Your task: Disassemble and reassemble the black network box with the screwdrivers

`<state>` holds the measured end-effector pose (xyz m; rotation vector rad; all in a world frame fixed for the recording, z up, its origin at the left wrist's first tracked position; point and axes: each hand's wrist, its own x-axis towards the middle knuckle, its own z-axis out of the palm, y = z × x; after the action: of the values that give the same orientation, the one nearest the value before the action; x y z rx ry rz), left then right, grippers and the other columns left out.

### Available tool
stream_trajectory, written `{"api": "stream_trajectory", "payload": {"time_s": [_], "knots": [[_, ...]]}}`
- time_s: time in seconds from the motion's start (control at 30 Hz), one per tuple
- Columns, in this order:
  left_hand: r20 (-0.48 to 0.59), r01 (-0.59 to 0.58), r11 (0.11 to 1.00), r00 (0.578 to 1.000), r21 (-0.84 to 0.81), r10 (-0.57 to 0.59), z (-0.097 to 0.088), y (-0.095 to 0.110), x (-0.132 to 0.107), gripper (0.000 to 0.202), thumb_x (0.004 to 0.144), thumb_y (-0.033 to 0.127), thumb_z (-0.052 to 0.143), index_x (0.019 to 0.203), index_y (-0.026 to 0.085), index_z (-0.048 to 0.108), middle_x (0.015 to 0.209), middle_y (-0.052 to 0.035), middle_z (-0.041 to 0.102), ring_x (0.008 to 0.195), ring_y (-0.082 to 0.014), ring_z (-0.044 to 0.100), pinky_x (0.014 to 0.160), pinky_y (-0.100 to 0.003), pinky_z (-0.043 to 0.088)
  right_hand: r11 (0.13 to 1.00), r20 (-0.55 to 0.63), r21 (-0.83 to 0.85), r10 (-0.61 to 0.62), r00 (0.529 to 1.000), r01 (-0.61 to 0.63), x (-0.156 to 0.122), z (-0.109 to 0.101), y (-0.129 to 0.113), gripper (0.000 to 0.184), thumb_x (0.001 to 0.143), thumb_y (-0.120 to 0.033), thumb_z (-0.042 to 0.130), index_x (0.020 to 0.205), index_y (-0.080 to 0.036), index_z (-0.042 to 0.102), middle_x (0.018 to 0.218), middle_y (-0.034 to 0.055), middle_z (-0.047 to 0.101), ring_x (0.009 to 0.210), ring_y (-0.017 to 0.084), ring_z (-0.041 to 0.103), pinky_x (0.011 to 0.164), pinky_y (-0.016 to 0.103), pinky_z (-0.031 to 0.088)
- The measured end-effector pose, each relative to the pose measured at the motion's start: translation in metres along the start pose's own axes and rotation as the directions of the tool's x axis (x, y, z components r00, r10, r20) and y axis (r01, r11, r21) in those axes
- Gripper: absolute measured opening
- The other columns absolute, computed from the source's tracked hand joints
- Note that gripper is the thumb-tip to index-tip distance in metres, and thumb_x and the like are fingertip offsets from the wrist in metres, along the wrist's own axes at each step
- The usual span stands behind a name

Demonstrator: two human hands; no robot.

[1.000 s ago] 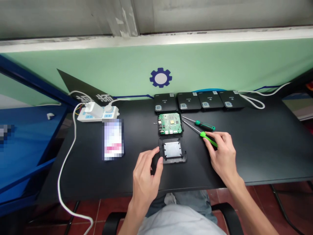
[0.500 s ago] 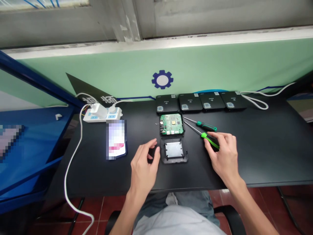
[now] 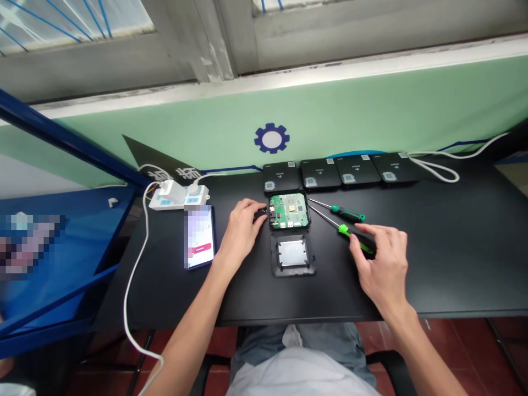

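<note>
My left hand point(image 3: 243, 228) rests beside the left edge of an opened black box with a green circuit board point(image 3: 289, 210). Its thumb and index finger are apart, close to tiny dark parts, likely screws, too small to make out. My right hand point(image 3: 383, 256) is around the handle of a light-green and black screwdriver point(image 3: 344, 230), thumb and fingers spread on either side; the tool lies on the table. A second, dark-green screwdriver point(image 3: 348, 213) lies just beyond it. Below the open box sits its black cover point(image 3: 293, 269) with a silver metal plate point(image 3: 293, 253).
Several closed black boxes point(image 3: 358, 170) stand in a row along the green partition point(image 3: 198, 126). To the left are a white power strip point(image 3: 179, 197) with plugs, a phone point(image 3: 200, 239) and a white cable point(image 3: 126, 308) hanging over the table edge.
My left hand has moved forward from beside the cover to the left side of the open box. My right hand has shifted slightly right along the screwdriver, its grip loosened.
</note>
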<state>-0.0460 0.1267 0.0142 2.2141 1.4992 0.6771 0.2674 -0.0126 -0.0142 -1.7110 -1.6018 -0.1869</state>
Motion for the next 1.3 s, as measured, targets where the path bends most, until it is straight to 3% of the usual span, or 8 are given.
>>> {"api": "stream_trajectory", "payload": {"time_s": [0.43,0.6,0.67,0.73,0.77,0.93,1.07,1.3], "knots": [[0.009,-0.001,1.0,1.0,0.017,0.001,-0.004,0.004,0.011,0.02,0.109,0.017,0.078,0.127,0.017,0.086,0.121,-0.0116,0.08,0.105,-0.0285,0.081,0.098,-0.043,0.067,0.998,-0.015,-0.032,-0.055,0.998,0.054,0.003,-0.003,-0.004,0.014,0.112,-0.022,0.071,0.126,-0.022,0.072,0.112,0.0114,0.074,0.107,0.031,0.066,0.096,0.049,0.054],[-0.172,-0.038,0.999,0.984,0.031,0.043,-0.011,0.024,-0.02,0.02,0.115,0.019,0.069,0.128,0.018,0.084,0.114,-0.0087,0.08,0.097,-0.0248,0.079,0.097,-0.042,0.067,0.995,-0.018,-0.042,-0.086,0.996,0.086,0.004,-0.005,-0.006,0.014,0.11,-0.019,0.072,0.123,-0.023,0.074,0.109,0.0098,0.073,0.105,0.029,0.067,0.095,0.047,0.054],[-0.18,-0.062,0.998,0.982,-0.02,0.058,-0.014,0.034,-0.041,0.017,0.116,0.023,0.07,0.127,0.02,0.083,0.11,-0.0064,0.079,0.092,-0.0222,0.078,0.092,-0.038,0.067,0.994,-0.018,-0.043,-0.098,0.995,0.097,0.004,-0.005,-0.006,0.014,0.109,-0.017,0.073,0.123,-0.022,0.074,0.11,0.0102,0.074,0.105,0.029,0.067,0.095,0.047,0.054],[-0.158,-0.104,0.992,0.983,-0.07,0.092,-0.015,0.043,-0.061,0.015,0.115,0.027,0.074,0.127,0.023,0.082,0.112,-0.0063,0.079,0.098,-0.0234,0.078,0.089,-0.038,0.067,0.993,-0.02,-0.043,-0.108,0.994,0.107,0.006,-0.005,-0.007,0.015,0.109,-0.017,0.073,0.122,-0.022,0.074,0.11,0.0098,0.074,0.105,0.028,0.068,0.096,0.047,0.053],[-0.124,-0.136,0.987,0.984,-0.088,0.125,-0.014,0.046,-0.07,0.019,0.114,0.027,0.077,0.133,0.024,0.08,0.117,-0.0074,0.079,0.107,-0.0255,0.077,0.095,-0.041,0.068,0.993,-0.022,-0.043,-0.113,0.993,0.112,0.006,-0.006,-0.007,0.015,0.109,-0.016,0.073,0.122,-0.022,0.074,0.109,0.0094,0.075,0.105,0.028,0.069,0.096,0.048,0.053],[0.014,-0.165,0.971,0.985,-0.174,0.17,-0.009,0.05,-0.092,0.057,0.106,0.025,0.087,0.159,0.03,0.066,0.146,-0.0115,0.074,0.135,-0.0329,0.069,0.112,-0.052,0.067,0.988,-0.013,-0.026,-0.15,0.989,0.149,0.008,-0.006,-0.007,0.018,0.106,-0.014,0.076,0.122,-0.024,0.075,0.109,0.0082,0.076,0.105,0.028,0.069,0.097,0.048,0.052],[0.033,-0.145,0.972,0.988,-0.185,0.153,-0.005,0.047,-0.093,0.061,0.106,0.025,0.086,0.162,0.032,0.063,0.149,-0.0112,0.074,0.138,-0.0344,0.067,0.113,-0.054,0.066,0.985,0.026,0.042,-0.166,0.986,0.165,0.003,-0.007,-0.021,0.019,0.106,-0.013,0.075,0.12,-0.026,0.076,0.107,0.0065,0.076,0.103,0.026,0.068,0.095,0.047,0.054],[0.063,-0.144,0.977,0.986,-0.156,0.155,0.002,0.048,-0.09,0.062,0.106,0.025,0.085,0.163,0.032,0.061,0.147,-0.0121,0.078,0.131,-0.0355,0.07,0.113,-0.057,0.059,0.972,0.194,0.213,-0.139,0.971,0.096,-0.013,-0.001,-0.066,0.021,0.108,-0.016,0.069,0.124,-0.027,0.077,0.109,0.0073,0.08,0.103,0.027,0.067,0.097,0.05,0.059]]}}
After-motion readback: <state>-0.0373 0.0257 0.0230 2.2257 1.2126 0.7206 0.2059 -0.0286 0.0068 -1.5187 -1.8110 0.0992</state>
